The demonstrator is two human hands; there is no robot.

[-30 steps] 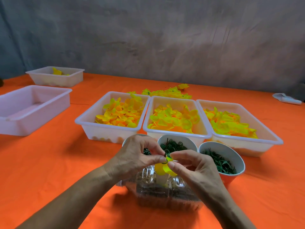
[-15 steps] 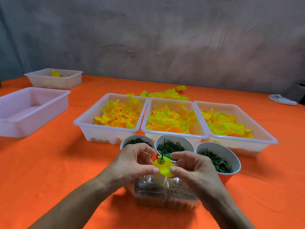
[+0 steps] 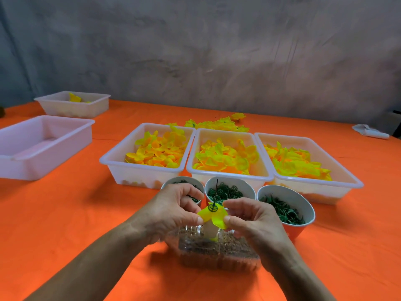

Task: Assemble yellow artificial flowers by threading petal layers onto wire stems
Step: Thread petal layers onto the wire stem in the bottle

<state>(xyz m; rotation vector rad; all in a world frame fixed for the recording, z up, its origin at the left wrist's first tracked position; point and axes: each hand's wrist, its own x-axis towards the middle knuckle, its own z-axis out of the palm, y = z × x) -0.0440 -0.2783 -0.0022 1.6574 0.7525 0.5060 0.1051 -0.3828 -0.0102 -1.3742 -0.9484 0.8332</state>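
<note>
Petal (image 3: 213,216) now seated lower on stem (image 3: 216,191), green disc (image 3: 213,208) on top.
My left hand (image 3: 171,210) and right hand (image 3: 251,218) each pinch a petal edge above the clear box (image 3: 217,253). A second ago the petal was tilted, stem hidden; now more stem stands clear. Layer threaded; next layer due.

No text, label, brand, number or sign can be read in the head view (the white trays (image 3: 138,168), the cups (image 3: 303,205), the orange tablecloth (image 3: 65,213) and the grey backdrop (image 3: 217,51) are all seen unmarked).
</note>
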